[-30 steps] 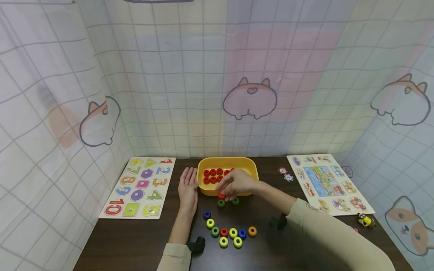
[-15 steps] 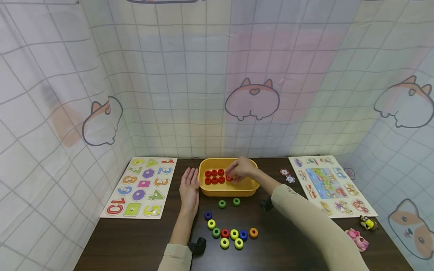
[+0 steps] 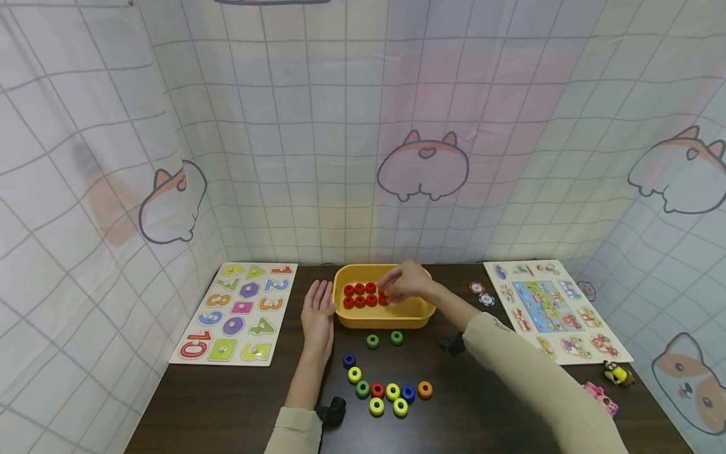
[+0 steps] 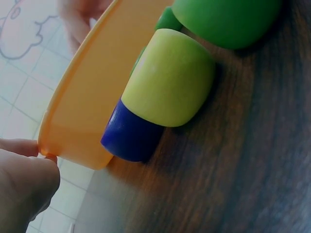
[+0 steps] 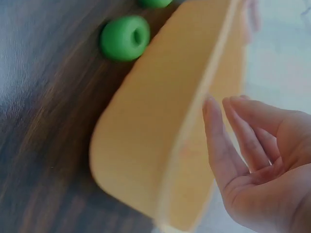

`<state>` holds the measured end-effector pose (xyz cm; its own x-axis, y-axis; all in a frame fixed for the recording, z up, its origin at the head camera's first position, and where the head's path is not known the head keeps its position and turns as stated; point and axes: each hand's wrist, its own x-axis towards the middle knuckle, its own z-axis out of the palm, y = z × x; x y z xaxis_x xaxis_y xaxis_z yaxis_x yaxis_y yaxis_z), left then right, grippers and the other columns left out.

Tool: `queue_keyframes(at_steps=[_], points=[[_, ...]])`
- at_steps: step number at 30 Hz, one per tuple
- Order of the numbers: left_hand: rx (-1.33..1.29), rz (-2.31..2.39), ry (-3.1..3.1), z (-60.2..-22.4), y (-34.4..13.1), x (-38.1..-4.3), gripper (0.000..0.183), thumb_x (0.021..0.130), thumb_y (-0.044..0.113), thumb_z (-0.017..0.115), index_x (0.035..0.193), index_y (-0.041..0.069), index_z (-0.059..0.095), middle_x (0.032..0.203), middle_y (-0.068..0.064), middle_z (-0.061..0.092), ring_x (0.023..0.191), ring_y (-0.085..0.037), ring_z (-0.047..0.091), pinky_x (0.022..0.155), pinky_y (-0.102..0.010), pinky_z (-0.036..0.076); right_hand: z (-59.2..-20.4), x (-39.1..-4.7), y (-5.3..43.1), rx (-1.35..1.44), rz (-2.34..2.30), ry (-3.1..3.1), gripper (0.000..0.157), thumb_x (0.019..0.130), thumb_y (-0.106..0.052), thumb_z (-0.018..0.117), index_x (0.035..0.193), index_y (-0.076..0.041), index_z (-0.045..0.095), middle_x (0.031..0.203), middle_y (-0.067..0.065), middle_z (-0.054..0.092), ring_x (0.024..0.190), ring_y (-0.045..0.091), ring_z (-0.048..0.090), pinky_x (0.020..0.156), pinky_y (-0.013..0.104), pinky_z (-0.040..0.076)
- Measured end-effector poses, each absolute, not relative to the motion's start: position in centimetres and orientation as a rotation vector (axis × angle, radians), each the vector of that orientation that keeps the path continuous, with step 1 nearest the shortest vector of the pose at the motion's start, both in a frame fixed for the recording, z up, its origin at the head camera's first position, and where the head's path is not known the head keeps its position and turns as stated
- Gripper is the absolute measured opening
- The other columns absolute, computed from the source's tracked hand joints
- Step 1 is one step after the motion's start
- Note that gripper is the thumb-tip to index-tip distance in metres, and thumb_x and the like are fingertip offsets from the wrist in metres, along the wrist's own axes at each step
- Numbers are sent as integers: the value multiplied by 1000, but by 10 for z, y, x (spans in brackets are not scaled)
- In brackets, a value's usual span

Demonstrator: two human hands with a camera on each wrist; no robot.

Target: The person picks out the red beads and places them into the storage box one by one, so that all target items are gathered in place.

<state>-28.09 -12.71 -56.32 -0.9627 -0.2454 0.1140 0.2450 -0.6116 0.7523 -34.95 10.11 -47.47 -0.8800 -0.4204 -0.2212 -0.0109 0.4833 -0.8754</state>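
Note:
A yellow plastic tray (image 3: 363, 321) stands by the back wall, with several red ring beads (image 3: 360, 302) lined up in two rows in its left half. My right hand (image 3: 405, 282) hovers over the tray's middle, fingers loosely extended, its fingertips by the right end of the rows. In the right wrist view, nothing shows between the right hand's fingers (image 5: 214, 126). My left hand (image 3: 317, 320) lies along the tray's left end with straight fingers. Its thumb touches the rim there, also in the left wrist view, where part of the left hand (image 4: 29, 187) shows.
Two green beads (image 3: 396, 338) lie in front of the tray. Nearer are several blue, yellow, green, red and orange beads (image 3: 392, 392). A number puzzle board (image 3: 234, 315) lies left, a picture puzzle board (image 3: 550, 309) right, with two poker chips (image 3: 486, 299) and small toys (image 3: 618, 374).
My right hand has carried a red bead from the tray's front edge into the tray, to the right end of the rows, and let it go. My left hand stays at the tray's end.

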Motion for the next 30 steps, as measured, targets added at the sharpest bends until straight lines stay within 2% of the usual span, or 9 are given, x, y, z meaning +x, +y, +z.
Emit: queue_keyframes(at_steps=[3,8,15,17,20,25,30], points=[[13,-2604,-1215,-563,-126,-281,70,89,-25,35,148,11,33,151,-10,37,141,-24,36,116,-42,26,-460,-334,105,-492,-1386,2295,22,86,0,70,108,2,72,101,20,72,84,38,72,77,52,56],[20,-2601,-1233,-562,-126,-281,70,89,-25,35,149,11,32,151,-10,36,141,-23,37,116,-40,27,-446,-295,108,-697,-1291,2238,18,84,-1,73,102,-1,75,100,19,73,80,36,72,68,45,60],[30,-2602,-1247,-558,-127,-278,70,89,-24,34,150,10,30,152,-12,34,142,-24,35,116,-47,25,-469,-248,100,-758,-1136,2149,16,82,-4,76,98,-9,78,95,13,74,76,23,72,66,39,60],[13,-2616,-1245,-555,-128,-277,71,89,-25,34,151,7,27,154,-15,30,144,-27,32,116,-48,23,-481,-240,97,-763,-1106,2138,17,81,-5,77,97,-9,78,93,9,75,75,21,72,65,36,60],[-19,-2640,-1226,-550,-129,-273,71,88,-26,33,152,4,24,156,-19,26,145,-31,27,117,-49,21,-496,-232,93,-755,-1091,2104,17,80,-5,78,96,-8,78,91,8,75,75,20,72,66,38,60],[-12,-2643,-1212,-553,-129,-274,71,88,-26,33,151,6,26,155,-16,28,145,-30,28,117,-46,22,-510,-226,88,-738,-1074,2093,16,76,-4,81,91,-7,78,86,6,75,71,20,72,62,39,60],[3,-2605,-1227,-561,-128,-280,70,89,-25,34,150,9,29,153,-13,33,143,-26,33,116,-46,25,-516,-224,86,-696,-1122,2043,16,76,1,79,92,-5,78,84,11,75,70,31,72,61,44,60]])
